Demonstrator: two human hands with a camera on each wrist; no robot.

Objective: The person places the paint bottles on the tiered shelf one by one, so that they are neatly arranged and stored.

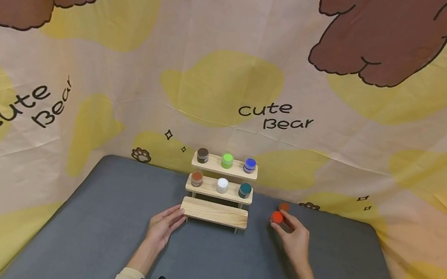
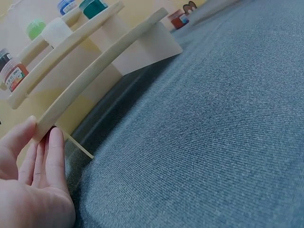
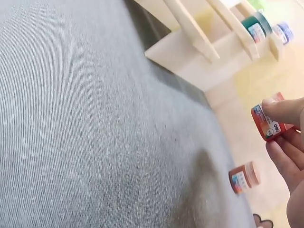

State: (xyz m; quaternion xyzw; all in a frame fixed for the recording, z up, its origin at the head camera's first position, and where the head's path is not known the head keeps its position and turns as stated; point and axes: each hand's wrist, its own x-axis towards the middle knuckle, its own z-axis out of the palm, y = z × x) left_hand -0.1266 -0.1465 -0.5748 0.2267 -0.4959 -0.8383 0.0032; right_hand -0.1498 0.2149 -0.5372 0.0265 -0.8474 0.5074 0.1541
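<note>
A three-step wooden display rack (image 1: 214,212) stands toward the back of the table. My left hand (image 1: 161,227) grips the left end of its lowest step, thumb at the top edge and fingers beneath, as the left wrist view shows. To the right of the rack, my right hand (image 1: 296,239) pinches a small red paint jar (image 3: 270,122) between thumb and fingers, above the table. Just behind it a reddish-brown jar (image 3: 244,177) stands on the cloth. The lowest step holds no jar.
The middle step carries an orange-brown jar (image 1: 197,179), a white jar (image 1: 222,185) and a teal jar (image 1: 245,190). On the top step are a dark brown jar (image 1: 202,155), a green jar (image 1: 227,161) and a blue jar (image 1: 249,165). A bear-print curtain (image 1: 214,85) hangs behind the grey tablecloth (image 1: 213,268).
</note>
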